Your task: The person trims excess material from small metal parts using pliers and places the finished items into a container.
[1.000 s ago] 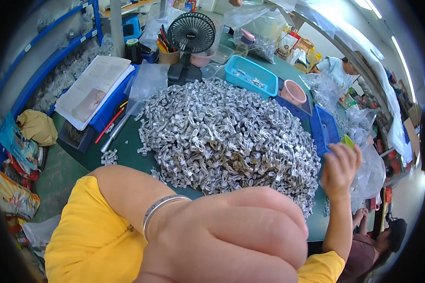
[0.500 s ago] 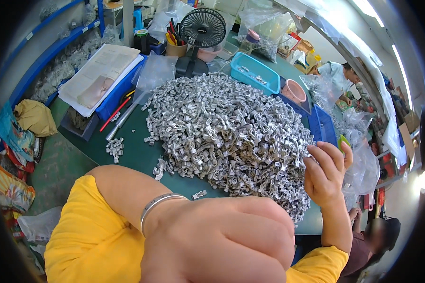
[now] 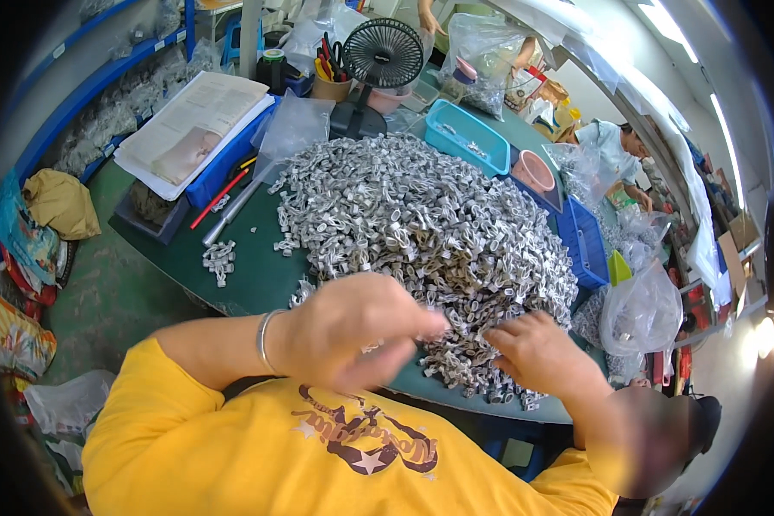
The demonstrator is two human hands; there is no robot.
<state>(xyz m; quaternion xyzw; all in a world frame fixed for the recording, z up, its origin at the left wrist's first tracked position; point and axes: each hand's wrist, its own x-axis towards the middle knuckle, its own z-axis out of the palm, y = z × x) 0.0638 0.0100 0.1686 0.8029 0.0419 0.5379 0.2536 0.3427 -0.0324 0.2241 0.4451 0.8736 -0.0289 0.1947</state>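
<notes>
A large heap of small grey metal clip-like pieces (image 3: 421,215) covers the middle of the green table. My left hand (image 3: 353,331), with a silver bangle (image 3: 265,344) on its wrist, hovers at the heap's near edge. Its thumb and forefinger are apart with nothing visible between them, and motion blurs them slightly. Facing it, my right hand (image 3: 546,353) is over the near right part of the heap. Its fingers are loosely bent and apart, pointing at the pieces; no held piece shows. A small separate cluster of pieces (image 3: 220,261) lies to the left.
Behind the heap stand a black fan (image 3: 382,56) and a turquoise tray (image 3: 464,138). A pink cup (image 3: 533,170) and a blue basket (image 3: 583,245) are at right. Papers (image 3: 193,129), a red pen (image 3: 219,199) and a metal rod (image 3: 236,208) lie left. A co-worker (image 3: 611,150) is far right.
My left hand has dropped away from close before the camera to the heap's near edge. My right hand has come down and left from the heap's right side.
</notes>
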